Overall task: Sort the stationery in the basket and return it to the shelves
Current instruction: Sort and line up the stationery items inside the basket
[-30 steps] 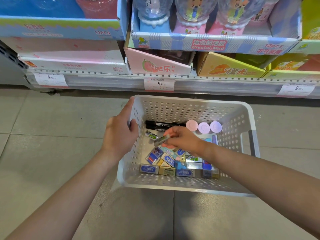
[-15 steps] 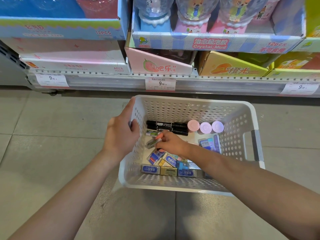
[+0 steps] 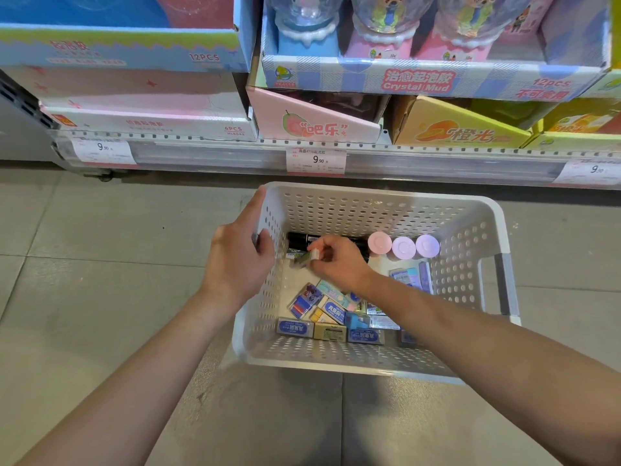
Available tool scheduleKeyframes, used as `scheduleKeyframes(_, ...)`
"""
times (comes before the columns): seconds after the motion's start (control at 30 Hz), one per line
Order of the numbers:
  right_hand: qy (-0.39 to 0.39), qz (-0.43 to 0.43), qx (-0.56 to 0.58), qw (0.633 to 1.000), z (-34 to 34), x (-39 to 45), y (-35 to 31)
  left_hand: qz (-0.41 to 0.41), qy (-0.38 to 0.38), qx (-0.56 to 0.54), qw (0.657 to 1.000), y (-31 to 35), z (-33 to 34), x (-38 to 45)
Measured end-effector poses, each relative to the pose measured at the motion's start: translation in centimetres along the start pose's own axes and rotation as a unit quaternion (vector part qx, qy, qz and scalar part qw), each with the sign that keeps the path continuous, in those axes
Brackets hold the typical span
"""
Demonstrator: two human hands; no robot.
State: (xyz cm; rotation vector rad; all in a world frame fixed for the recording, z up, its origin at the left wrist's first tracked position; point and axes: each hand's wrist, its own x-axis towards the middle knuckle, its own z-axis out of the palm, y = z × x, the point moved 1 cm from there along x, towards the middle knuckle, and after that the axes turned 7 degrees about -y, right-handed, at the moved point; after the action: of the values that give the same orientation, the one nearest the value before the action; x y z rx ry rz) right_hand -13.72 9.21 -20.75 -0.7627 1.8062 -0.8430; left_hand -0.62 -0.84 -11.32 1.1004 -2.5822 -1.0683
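Observation:
A white perforated basket point(image 3: 376, 210) sits on the floor below the shelf. My left hand point(image 3: 235, 260) grips its left rim. Inside the basket, my right hand point(image 3: 336, 260) pinches a small green-and-white eraser point(image 3: 307, 257) near the left wall. Black markers point(image 3: 299, 242) lie along the far wall, partly hidden by that hand. Three round capped items point(image 3: 403, 246), pink and lilac, stand beside them. Several boxed erasers point(image 3: 331, 314) are piled at the near side.
The bottom shelf edge point(image 3: 403, 156) with price tags runs just beyond the basket, stacked with display boxes of Crystal Mud point(image 3: 416, 80) and other slime cartons. Grey tiled floor point(image 3: 100, 250) spreads to the left and in front.
My right hand moved left and toward the far side of the basket with the small eraser pinched in it. My left hand stayed on the rim.

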Motion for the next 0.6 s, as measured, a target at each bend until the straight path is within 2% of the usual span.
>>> scheduleKeyframes(0.2, 0.061, -0.045, -0.153, 0.985, 1.1, 0.4, -0.5, -0.005, 0.000, -0.003, 1.000, 0.0, 0.0, 0.1)
scheduleKeyframes(0.3, 0.096, -0.051, -0.321, 0.941, 1.3, 0.3, -0.8, -0.002, 0.000, -0.008, 1.000, 0.1, -0.1, -0.1)
scheduleKeyframes(0.37, 0.098, -0.059, -0.387, 0.915, 1.3, 0.3, -0.9, -0.001, -0.002, -0.007, 1.000, 0.1, 0.0, 0.0)
scheduleKeyframes(0.5, 0.076, -0.054, -0.399, 0.912, 1.4, 0.7, -0.9, -0.005, -0.006, -0.011, 1.000, 0.1, 0.0, 0.0)
scheduleKeyframes(0.6, 0.066, -0.045, -0.364, 0.928, 1.5, 0.4, -0.6, -0.008, -0.008, -0.012, 1.000, 0.1, 0.0, -0.1)
